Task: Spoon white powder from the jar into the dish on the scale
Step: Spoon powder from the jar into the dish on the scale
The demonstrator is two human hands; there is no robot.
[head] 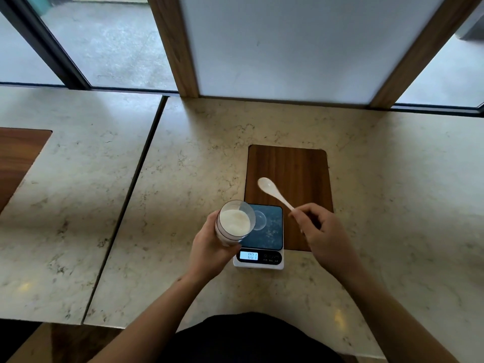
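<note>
Lower centre: left hand [209,247] wrapped around open jar [234,223] of white powder [234,221], tilted over the scale's [262,239] left edge. Right hand [323,231] pinching white spoon [275,193] by its handle, bowl raised over wooden inlay [288,166]. Clear dish [259,220] on the scale platform, partly behind the jar. Beyond: bare marble counter [209,140], seam at left.
</note>
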